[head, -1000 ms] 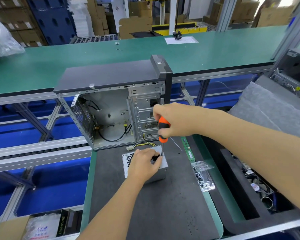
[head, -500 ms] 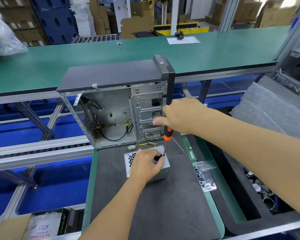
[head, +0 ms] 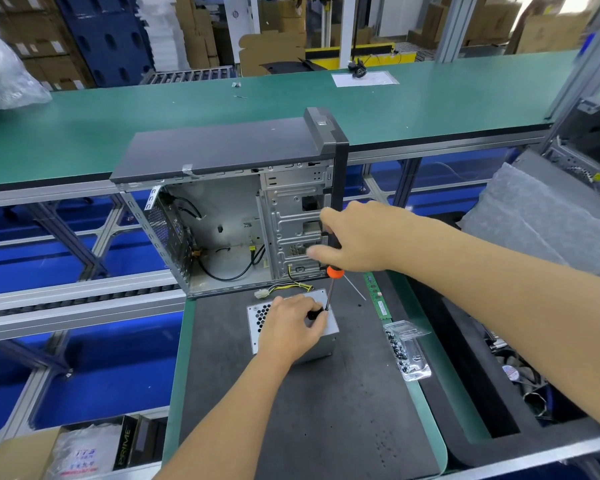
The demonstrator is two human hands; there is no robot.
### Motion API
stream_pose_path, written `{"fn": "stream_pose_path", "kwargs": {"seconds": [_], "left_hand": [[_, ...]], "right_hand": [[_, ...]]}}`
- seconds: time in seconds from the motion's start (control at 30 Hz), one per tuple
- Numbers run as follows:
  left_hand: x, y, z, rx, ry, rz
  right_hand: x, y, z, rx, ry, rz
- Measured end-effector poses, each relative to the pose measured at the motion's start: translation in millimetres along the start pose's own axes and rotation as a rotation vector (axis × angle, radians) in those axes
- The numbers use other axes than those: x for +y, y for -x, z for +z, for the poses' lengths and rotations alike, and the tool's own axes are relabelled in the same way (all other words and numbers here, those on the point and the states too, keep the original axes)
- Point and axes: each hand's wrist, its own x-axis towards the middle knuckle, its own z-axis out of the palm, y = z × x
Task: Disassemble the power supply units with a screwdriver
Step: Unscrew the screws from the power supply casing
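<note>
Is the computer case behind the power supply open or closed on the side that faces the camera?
Open. The computer case has no side panel toward the camera: its bare metal interior, loose cables and drive cage are visible.

Both forearms are bare to the frame's edge, no sleeve showing; the left hand (head: pixel 291 329) and right hand (head: pixel 362 237) wear no gloves, rings or watch.

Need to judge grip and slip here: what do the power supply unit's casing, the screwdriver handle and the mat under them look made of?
Power supply unit: looks like bare sheet metal, dull silver-grey, with punched vent holes on top.
Screwdriver: the handle seems to be plastic or rubber, orange and black; the thin shaft looks like steel.
Mat: dark grey and matte, probably rubber or foam; light specks of debris lie on it.
</note>
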Motion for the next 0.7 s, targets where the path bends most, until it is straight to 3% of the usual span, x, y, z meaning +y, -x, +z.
{"fn": "stream_pose_path", "kwargs": {"seconds": [0.07, 0.23, 0.37, 0.53, 0.63, 0.7], "left_hand": [[0.0, 0.4, 0.0, -0.004, -0.001, 0.002], [-0.6, -0.4, 0.3, 0.001, 0.003, -0.001], [-1.1, -0.1, 1.0, 0.011, 0.001, 0.005], [-1.6, 0.0, 1.7, 0.021, 0.005, 0.0], [-2.0, 0.1, 2.1, 0.026, 0.001, 0.003], [-2.6, 0.1, 2.5, 0.023, -0.014, 0.004]], "right_hand": [[-0.5, -1.0, -1.7, 0.007, 0.115, 0.0], [-1.9, 2.6, -2.3, -0.046, -0.123, -0.076], [-6.5, 0.8, -9.1, -0.081, 0.187, -0.039], [-0.8, 2.3, -6.2, -0.152, -0.144, -0.088], [-4.5, 2.4, -8.2, -0.138, 0.021, 0.024], [-3.3, 0.5, -6.9, -0.113, 0.057, -0.019]]}}
